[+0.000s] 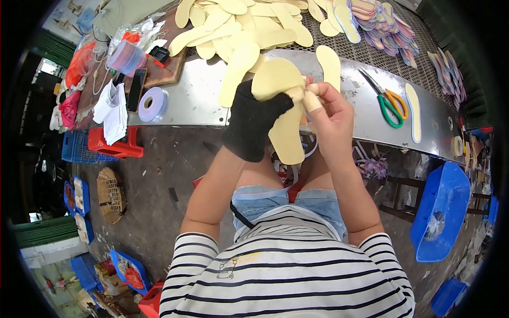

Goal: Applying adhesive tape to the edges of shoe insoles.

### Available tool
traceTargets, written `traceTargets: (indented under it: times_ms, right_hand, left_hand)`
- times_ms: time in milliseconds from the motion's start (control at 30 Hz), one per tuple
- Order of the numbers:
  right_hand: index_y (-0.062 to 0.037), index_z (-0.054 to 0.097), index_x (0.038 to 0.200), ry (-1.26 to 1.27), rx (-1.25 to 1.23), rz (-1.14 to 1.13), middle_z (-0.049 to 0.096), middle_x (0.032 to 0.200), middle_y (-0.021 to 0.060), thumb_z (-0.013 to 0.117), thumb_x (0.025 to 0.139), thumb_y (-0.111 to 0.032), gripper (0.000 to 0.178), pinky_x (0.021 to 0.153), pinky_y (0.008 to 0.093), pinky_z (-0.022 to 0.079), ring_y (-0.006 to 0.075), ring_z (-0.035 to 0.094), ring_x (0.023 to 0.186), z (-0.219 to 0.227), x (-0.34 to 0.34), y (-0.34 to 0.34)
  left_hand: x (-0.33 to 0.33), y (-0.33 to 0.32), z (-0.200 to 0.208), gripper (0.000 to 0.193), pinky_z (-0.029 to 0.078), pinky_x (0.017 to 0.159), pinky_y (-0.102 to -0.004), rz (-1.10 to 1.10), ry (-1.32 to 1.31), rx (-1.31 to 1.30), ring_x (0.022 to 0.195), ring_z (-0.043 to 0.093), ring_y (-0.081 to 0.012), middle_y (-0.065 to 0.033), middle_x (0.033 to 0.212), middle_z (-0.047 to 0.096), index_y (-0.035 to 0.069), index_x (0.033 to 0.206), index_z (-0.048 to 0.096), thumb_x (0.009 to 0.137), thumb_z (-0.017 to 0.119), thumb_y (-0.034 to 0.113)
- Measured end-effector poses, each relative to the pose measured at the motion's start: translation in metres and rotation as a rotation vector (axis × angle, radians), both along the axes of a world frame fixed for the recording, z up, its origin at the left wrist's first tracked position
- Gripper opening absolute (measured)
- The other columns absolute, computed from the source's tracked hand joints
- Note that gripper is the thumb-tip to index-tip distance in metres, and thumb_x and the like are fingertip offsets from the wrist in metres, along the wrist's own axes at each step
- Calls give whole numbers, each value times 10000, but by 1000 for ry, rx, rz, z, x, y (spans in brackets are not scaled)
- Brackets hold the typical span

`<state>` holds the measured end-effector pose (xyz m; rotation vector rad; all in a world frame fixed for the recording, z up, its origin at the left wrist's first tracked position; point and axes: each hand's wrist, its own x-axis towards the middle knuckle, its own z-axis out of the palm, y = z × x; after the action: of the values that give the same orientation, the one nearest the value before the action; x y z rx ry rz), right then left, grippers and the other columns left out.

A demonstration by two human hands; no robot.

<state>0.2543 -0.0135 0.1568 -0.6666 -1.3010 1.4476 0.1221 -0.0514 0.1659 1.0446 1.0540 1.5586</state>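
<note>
You've got a pale yellow insole (pixel 283 114) up in front of you, just off the near edge of the metal workbench (pixel 196 95); it hangs roughly toe-up, heel pointing down toward your lap. Your left hand (pixel 254 119) is in a black glove and it's wrapped around the insole's left edge from behind, fingers closed on it; forearm comes straight up from your lower left, wrist bent in a bit. Your right hand (pixel 328 114) is bare with what looks like tape on a couple of fingertips (pixel 312 100); it's pinching the insole's upper right edge, thumb and fingers curled tight, and that forearm rises from the lower right so both hands meet over the same piece.

Further out: a big loose pile of matching yellow insoles (pixel 244 26) is spread over the bench top behind your hands; one single insole (pixel 328 63) lies by itself just past your right hand. Scissors (pixel 389 103) with green and orange handles sit to the right of that, with a narrow white-edged insole (pixel 413 114) just beside them. A stack of multicoloured insoles (pixel 384 26) is up in the far right corner. Off to your left there's a roll of purple tape (pixel 152 104) near the bench edge, next to a black phone (pixel 137 87); a blue bin (pixel 442 212) is on the floor at your right.
</note>
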Motion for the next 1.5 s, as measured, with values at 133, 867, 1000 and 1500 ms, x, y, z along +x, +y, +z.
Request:
traceTargets:
  times_ms: [133,867,1000,1500]
  right_hand:
    - [-52,584,938,26,-306,172,529,758,-44,583,865,-105,91,578,154,400,17,519,725,-6,16,-3]
    - [-2,563,788,-24,105,42,512,750,-27,565,829,-30,50,520,155,354,4,474,601,-12,-3,13]
    - [-18,593,940,-93,-160,243,503,682,-51,574,867,-94,106,468,150,317,12,452,549,-30,2,14]
    - [-31,603,889,51,-453,379,512,667,-37,621,835,-106,94,419,163,266,17,385,475,-46,26,-9]
  left_hand:
    - [5,0,12,239,517,740,-296,98,-135,25,880,623,-170,-115,971,646,1,1039,558,802,590,-8]
    - [6,10,-41,400,502,792,-297,53,36,250,961,595,-179,-114,1121,581,12,1223,465,865,581,146]
    - [9,-3,-19,368,504,812,-356,48,-379,43,971,592,-235,-161,1161,563,12,1217,445,888,544,142]
    - [14,-6,-7,325,423,580,-224,481,-88,69,669,566,-119,-78,793,632,-1,1094,571,872,553,236]
